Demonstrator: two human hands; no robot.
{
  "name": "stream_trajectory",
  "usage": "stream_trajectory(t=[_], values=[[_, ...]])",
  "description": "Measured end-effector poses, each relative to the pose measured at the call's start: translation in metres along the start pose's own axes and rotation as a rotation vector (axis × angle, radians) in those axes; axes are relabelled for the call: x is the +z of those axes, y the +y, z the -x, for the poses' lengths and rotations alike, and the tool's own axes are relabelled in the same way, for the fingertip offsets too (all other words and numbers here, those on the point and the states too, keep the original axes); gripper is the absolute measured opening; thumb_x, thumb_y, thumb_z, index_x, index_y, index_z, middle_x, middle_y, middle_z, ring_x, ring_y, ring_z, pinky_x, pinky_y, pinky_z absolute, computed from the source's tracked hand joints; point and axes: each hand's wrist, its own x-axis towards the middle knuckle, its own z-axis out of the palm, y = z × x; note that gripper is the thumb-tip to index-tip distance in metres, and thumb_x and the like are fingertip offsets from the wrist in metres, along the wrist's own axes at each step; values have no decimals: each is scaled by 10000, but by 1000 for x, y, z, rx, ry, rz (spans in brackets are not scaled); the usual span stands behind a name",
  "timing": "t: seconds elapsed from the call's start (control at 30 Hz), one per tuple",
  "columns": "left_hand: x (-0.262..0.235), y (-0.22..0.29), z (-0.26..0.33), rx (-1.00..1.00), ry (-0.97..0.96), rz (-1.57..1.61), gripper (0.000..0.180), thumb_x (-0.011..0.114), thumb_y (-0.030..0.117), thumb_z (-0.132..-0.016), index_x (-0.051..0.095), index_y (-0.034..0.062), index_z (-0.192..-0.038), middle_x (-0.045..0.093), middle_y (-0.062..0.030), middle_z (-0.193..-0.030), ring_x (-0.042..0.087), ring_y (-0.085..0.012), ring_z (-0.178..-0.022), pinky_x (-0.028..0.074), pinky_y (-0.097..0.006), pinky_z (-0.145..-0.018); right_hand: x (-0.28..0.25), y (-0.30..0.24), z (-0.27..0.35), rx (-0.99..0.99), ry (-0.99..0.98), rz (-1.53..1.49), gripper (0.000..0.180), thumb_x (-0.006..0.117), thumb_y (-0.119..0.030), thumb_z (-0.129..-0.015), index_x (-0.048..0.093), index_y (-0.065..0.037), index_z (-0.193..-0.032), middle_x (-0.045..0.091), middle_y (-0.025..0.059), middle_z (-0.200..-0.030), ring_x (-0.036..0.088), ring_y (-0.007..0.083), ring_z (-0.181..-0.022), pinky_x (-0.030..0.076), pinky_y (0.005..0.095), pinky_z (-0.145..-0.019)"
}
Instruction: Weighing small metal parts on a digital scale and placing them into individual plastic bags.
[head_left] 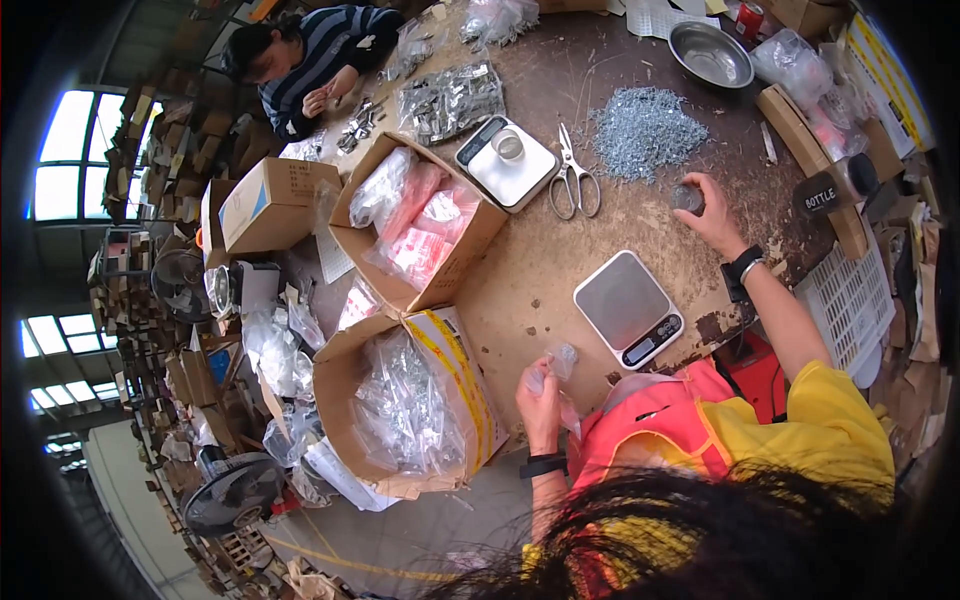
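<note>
My left hand is closed on a small clear plastic bag near the table's front edge; what the bag contains is too small to make out. Farther right, the fingers of my right hand wrap round a small round cup, just below a heap of small silvery metal pieces, perhaps screws. Between my hands lies a white digital scale, nothing on its grey plate. A second white scale farther off bears a small clear cup. Scissors lie beside it.
At left stand an open carton of red and clear bags and another carton full of filled clear bags. A metal bowl, a dark bottle and a cardboard strip line the right side. A co-worker sits across the table.
</note>
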Motion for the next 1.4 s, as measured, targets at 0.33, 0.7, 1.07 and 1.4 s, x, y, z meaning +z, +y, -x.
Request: stream_trajectory(t=[0.33,0.7,1.07,1.4], values=[[-7,-7,12,-11,41,-26,210,617,55,-924,730,33,-1099,629,44,-792,541,-50,-639,439,-216,-595,-8,45,-57,127,48,365,582,824,-53,-714,552,-39,-1227,524,193,-1173,593,429,-1092,525,476,-919],[0,-9,12,-58,55,27,183,632,64,-925,724,20,-1078,637,30,-802,536,-50,-638,428,-217,-582,23,68,-40,147,287,-41,553,830,-101,-759,547,-43,-1230,596,135,-1204,605,296,-1134,482,391,-1006],[6,9,-8,6,-55,115,47,603,50,-943,638,23,-927,722,-74,-994,527,-52,-648,409,-213,-581,18,-89,67,-148,-304,-154,579,838,-126,-726,580,-86,-1243,611,124,-1303,530,341,-1341,401,443,-1132],[-1,1,3,33,-263,129,68,604,25,-938,584,33,-874,745,-86,-1034,545,-63,-727,417,-223,-634,28,-147,98,-496,-448,23,552,831,-140,-714,610,-113,-1220,550,133,-1368,489,359,-1346,376,500,-1117]])
